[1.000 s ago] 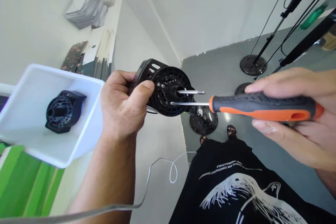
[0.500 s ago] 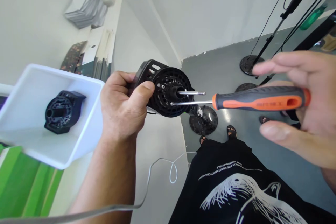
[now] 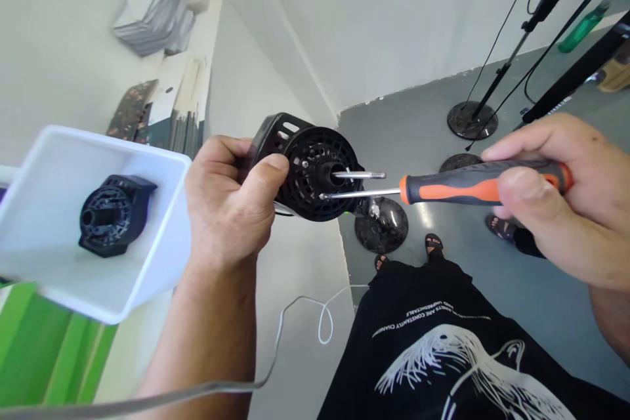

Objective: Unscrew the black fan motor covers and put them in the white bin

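Observation:
My left hand (image 3: 236, 197) grips a black fan motor housing (image 3: 315, 177), thumb on the edge of its slotted round face. A threaded metal shaft (image 3: 361, 175) sticks out of the centre collar toward the right. Closed around the handle of an orange and grey screwdriver (image 3: 455, 185) is my right hand (image 3: 556, 190), thumb and fingers on opposite sides. The screwdriver's tip meets the lower part of the round face, at what looks like a screw. Below the housing, a small metal piece at its right side is partly covered.
A white bin (image 3: 44, 223) at left contains another black housing (image 3: 115, 213). Behind it are stacked papers (image 3: 152, 16) and folders. Round black stand bases (image 3: 472, 119) and poles occupy the floor at right. A pale cable (image 3: 280, 335) crosses the lower middle. Another person's sandalled foot (image 3: 499, 226) shows at right.
My right hand has gone from spread fingers around the screwdriver handle to fingers closed on it. The housing and the screwdriver tip stay nearly in place.

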`<state>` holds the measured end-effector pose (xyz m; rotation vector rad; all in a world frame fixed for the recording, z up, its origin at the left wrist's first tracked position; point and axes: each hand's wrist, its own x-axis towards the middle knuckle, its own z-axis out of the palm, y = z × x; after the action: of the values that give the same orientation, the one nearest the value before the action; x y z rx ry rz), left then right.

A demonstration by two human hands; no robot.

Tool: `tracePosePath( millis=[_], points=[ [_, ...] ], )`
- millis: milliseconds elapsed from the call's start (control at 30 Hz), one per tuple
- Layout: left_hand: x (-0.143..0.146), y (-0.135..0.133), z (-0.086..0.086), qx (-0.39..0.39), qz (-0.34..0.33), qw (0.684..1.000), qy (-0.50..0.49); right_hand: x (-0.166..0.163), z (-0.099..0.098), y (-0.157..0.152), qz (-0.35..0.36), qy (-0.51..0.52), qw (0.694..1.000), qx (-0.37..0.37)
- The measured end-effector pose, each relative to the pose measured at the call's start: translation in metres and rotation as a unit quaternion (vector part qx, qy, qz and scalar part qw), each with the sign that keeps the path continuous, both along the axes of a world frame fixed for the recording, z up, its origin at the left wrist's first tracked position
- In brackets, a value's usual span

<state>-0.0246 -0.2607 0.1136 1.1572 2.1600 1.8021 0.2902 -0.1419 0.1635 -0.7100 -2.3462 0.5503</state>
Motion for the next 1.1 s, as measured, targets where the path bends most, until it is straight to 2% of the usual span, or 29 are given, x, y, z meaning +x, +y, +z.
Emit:
tracePosePath(
  millis=[67,133,200,333,500,600,667,867,1100],
  points=[
    [0.000,0.000,0.000,0.002,-0.001,1.000,-0.005,0.001,-0.001,0.003,0.001,0.014,1.000,-0.018],
    [0.000,0.000,0.000,0.010,0.001,1.000,-0.011,0.002,-0.003,0.006,0.058,0.005,0.998,0.008],
    [0.001,0.001,0.000,0.017,0.003,1.000,-0.013,0.004,-0.005,0.009,0.085,-0.016,0.996,0.032],
    [0.001,0.002,0.001,0.017,-0.006,1.000,-0.016,0.006,-0.009,0.008,0.045,0.001,0.998,-0.031],
    [0.002,0.003,0.001,0.034,-0.008,0.999,-0.014,0.000,-0.005,0.003,0.058,0.007,0.998,0.008],
    [0.002,0.003,0.002,0.028,-0.002,0.999,-0.017,-0.002,-0.006,0.007,0.019,0.019,0.994,-0.107],
    [0.002,0.003,0.002,0.026,0.001,0.999,-0.028,-0.001,-0.009,0.007,0.006,0.033,0.987,-0.157],
    [0.004,0.005,0.004,0.036,0.005,0.998,-0.042,-0.008,-0.008,-0.001,-0.003,0.092,0.990,-0.103],
    [0.005,0.005,0.005,0.027,0.011,0.998,-0.049,-0.005,0.005,0.005,0.023,0.064,0.995,-0.075]
  ],
)
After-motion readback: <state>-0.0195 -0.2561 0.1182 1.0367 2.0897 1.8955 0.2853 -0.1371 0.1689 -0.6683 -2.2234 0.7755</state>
